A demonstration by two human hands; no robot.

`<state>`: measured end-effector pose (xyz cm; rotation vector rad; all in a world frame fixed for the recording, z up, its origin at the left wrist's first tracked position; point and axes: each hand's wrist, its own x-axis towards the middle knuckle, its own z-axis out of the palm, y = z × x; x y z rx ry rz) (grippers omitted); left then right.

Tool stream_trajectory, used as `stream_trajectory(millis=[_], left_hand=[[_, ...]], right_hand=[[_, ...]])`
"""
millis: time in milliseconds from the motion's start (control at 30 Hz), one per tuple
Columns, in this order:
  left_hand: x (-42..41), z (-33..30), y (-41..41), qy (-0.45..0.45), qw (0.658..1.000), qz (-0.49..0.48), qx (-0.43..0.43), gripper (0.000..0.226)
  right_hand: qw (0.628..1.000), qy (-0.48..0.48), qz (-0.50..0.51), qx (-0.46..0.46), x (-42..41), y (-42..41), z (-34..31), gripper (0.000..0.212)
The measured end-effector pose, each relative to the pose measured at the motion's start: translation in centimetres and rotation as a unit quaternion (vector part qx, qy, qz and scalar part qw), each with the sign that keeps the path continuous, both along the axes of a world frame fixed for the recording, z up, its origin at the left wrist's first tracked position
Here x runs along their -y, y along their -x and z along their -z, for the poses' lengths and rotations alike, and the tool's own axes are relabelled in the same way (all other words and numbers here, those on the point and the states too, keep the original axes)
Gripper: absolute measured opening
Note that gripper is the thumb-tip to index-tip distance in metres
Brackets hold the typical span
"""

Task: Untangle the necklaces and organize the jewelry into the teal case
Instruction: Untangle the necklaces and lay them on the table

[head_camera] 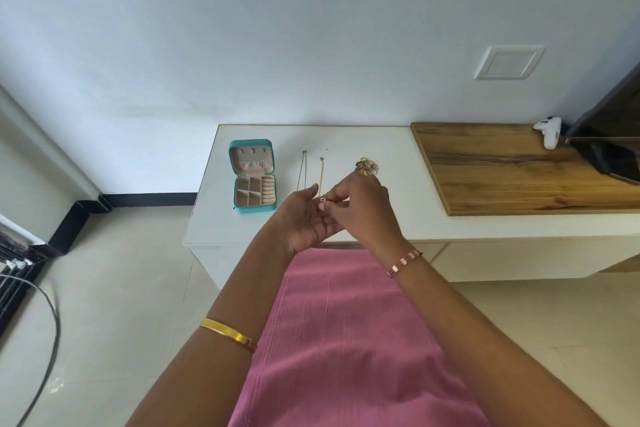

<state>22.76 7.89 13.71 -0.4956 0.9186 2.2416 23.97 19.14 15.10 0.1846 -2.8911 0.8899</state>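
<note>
Hands meet over the front edge of a white table (363, 139), seen from above by a head-worn camera. The left hand (304, 218) is turned palm up with its fingers loosely curled, and the right hand (363, 208) reaches across from the other side, its fingertips pinched together on a small pinkish piece of jewelry (322, 200) held between the two hands; the piece is too small to identify with certainty, though it may be a pendant or clasp. Behind the hands, two thin necklaces lie straight and side by side on the tabletop, a silver necklace (302, 170) to the left and a gold necklace (321, 172) just right of it, apart from each other. Farther right, just beyond the right hand, sits a small tangled heap of gold jewelry (366, 166). To the left of the necklaces, the teal case (252, 177) lies open, its lid flat toward the wall and its beige compartments showing. A gold bangle (227, 331) circles the left forearm and a pink link bracelet (404, 263) the right wrist. Pink fabric (346, 340) fills the foreground below the arms.
</note>
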Motion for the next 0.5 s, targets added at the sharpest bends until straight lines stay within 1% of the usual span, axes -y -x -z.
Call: stream_trajectory(millis=[100, 167, 233, 267, 333, 400, 467, 500], left_hand=[[0.4, -0.1, 0.2, -0.029, 0.999, -0.042, -0.005, 0.041], [0.9, 0.1, 0.4, -0.037, 0.998, -0.054, -0.022, 0.039], [1.5, 0.4, 0.6, -0.052, 0.996, -0.069, -0.037, 0.037], [1.7, 0.5, 0.7, -0.061, 0.994, -0.075, -0.045, 0.037], [2.0, 0.4, 0.8, -0.075, 0.992, -0.086, -0.056, 0.039], [2.1, 0.3, 0.8, -0.092, 0.990, -0.088, -0.067, 0.043], [2.0, -0.1, 0.7, -0.093, 0.990, -0.073, -0.080, 0.046], [1.9, -0.2, 0.6, -0.093, 0.990, -0.062, -0.086, 0.046]], right_hand=[[0.996, -0.046, -0.054, -0.051, 0.1, -0.8, 0.4, 0.019], [0.993, -0.035, -0.096, -0.062, -0.2, -1.2, 0.5, 0.020], [0.991, 0.033, -0.108, -0.070, -0.5, -1.5, 0.6, 0.016], [0.989, 0.078, -0.096, -0.077, -0.7, -1.5, 0.6, 0.013], [0.981, 0.174, -0.037, -0.075, -1.3, -1.0, 0.3, 0.009], [0.967, 0.250, 0.034, -0.021, -2.0, -0.1, -0.3, 0.010], [0.945, 0.312, 0.075, 0.071, -2.8, 0.7, -0.4, 0.020], [0.927, 0.343, 0.081, 0.126, -3.0, 0.9, -0.3, 0.026]])
